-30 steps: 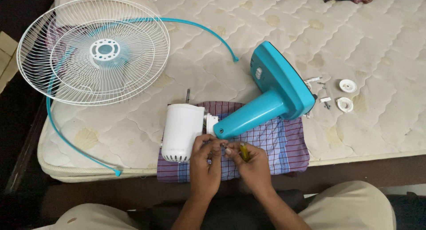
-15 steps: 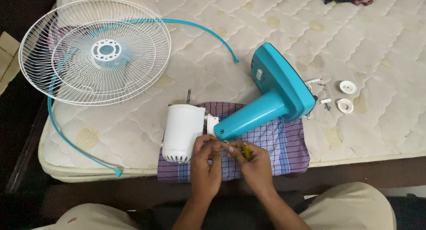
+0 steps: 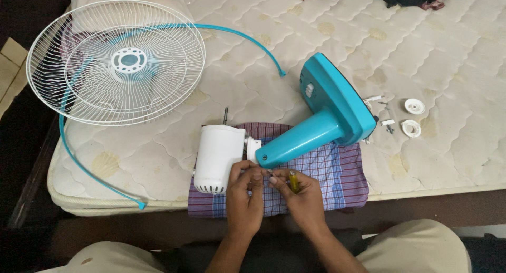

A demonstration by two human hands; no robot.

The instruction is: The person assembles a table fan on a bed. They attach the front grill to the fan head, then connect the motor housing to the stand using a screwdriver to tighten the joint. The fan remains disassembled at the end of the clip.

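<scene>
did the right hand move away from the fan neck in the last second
No. The right hand keeps its yellow-handled tool just below the teal fan neck, beside the left hand.

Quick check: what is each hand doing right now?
Left hand: fingers pinched on a small part, too small to identify.
Right hand: closed on a yellow-handled tool.

I see no packages, labels, signs or screens anywhere in my view, from upper left to lower right.
</scene>
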